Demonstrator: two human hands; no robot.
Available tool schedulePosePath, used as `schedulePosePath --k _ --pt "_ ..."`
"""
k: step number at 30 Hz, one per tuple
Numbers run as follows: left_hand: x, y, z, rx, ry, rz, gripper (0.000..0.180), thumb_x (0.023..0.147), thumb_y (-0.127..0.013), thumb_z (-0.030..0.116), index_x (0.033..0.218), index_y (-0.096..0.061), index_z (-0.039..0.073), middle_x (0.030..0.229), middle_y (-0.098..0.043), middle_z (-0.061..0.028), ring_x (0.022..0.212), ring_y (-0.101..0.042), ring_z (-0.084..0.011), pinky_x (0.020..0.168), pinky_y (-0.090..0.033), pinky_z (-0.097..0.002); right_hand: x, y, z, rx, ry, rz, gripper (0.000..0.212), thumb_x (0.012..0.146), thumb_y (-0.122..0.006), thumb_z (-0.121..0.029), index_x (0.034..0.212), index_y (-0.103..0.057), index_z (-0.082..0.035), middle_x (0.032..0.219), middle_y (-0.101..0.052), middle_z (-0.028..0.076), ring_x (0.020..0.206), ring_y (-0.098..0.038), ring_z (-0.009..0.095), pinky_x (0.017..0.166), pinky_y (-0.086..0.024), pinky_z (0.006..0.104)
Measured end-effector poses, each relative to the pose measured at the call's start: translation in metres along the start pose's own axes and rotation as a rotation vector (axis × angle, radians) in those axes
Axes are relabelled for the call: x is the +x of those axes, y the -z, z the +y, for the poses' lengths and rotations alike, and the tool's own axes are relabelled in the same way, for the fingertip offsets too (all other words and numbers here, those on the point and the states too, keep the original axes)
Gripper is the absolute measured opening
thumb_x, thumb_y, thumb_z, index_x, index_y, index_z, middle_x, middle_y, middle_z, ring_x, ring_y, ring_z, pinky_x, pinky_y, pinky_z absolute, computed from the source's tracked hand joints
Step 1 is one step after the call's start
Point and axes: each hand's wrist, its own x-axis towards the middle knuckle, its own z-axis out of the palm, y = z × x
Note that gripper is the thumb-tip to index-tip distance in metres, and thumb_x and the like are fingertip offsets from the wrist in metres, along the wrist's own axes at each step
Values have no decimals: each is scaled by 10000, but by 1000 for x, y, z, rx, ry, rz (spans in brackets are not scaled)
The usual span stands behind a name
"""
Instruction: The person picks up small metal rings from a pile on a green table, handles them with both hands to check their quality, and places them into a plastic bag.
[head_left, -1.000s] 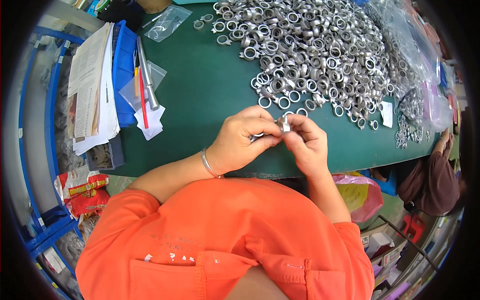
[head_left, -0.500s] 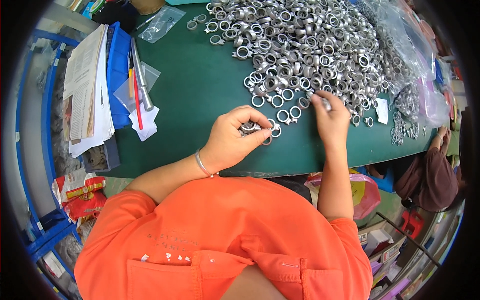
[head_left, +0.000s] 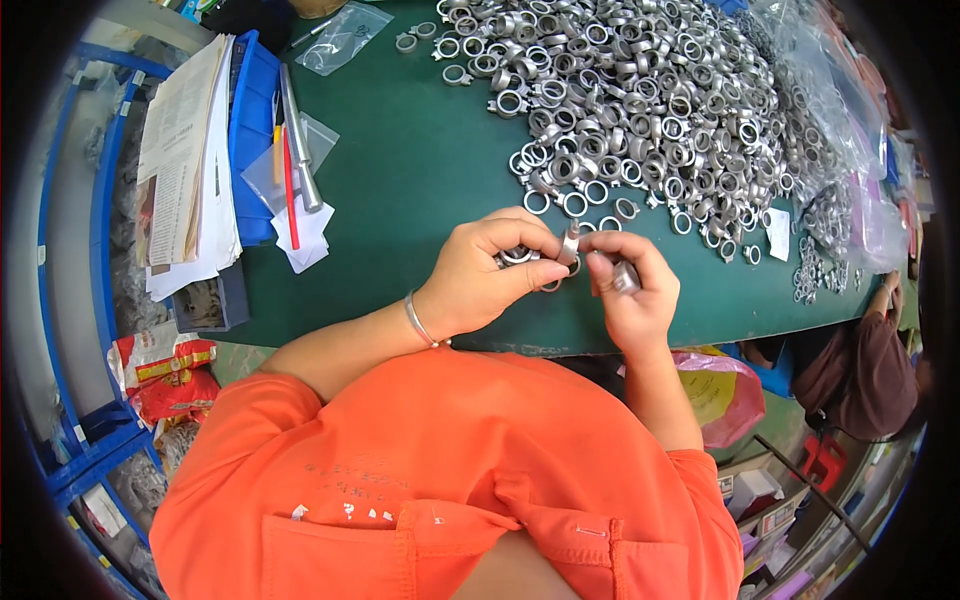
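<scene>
Just in front of my body, both hands meet over the green table. My left hand (head_left: 470,270) is closed, pinching a silver metal ring (head_left: 569,246) between thumb and fingertips; more rings (head_left: 516,256) are tucked inside its curled fingers. Close by on the right, my right hand (head_left: 642,298) is curled too, its index fingertip at the pinched ring. A metal ring (head_left: 626,278) sits in the curl of its fingers, partly hidden. Beyond the hands spreads a large heap of similar rings (head_left: 650,120), with a few loose ones (head_left: 575,204) at its near edge.
At left on the green table (head_left: 400,150) are a blue tray (head_left: 255,130), stacked papers (head_left: 185,160), a tapered metal rod (head_left: 302,150) and a red pen (head_left: 290,190). Clear plastic bags (head_left: 835,100) lie at right. Another person's brown sleeve (head_left: 860,370) shows at the right edge.
My right hand has come from the heap's near edge toward my left hand, and its fingertip now meets the ring held there. The view has shifted slightly.
</scene>
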Motion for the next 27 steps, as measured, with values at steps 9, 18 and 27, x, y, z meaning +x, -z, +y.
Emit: schedulePosePath --k 9,18,27 --pt "-2 -1 1 288 -233 -41 155 677 -695 -30 807 -655 44 803 -590 -49 734 -573 -171 633 -463 -259 -4 -1 1 257 -156 -152 398 684 -743 -16 1041 -570 24 907 -604 53 804 -560 98 683 -455 216" --pt "-3 -3 5 234 -191 4 162 704 -672 -49 838 -617 24 820 -577 -50 734 -568 -138 642 -451 -230 -7 15 12 666 -301 -229 306 779 -620 -75 1049 -551 52 826 -589 98 613 -512 106 518 -403 212" --pt "-5 -2 2 186 -46 57 116 751 -649 -25 839 -581 10 840 -569 -53 737 -559 -97 650 -443 -205 29 68 14 24 -248 22 145 799 -603 -94 927 -614 -27 692 -592 70 554 -518 148 447 -400 228"
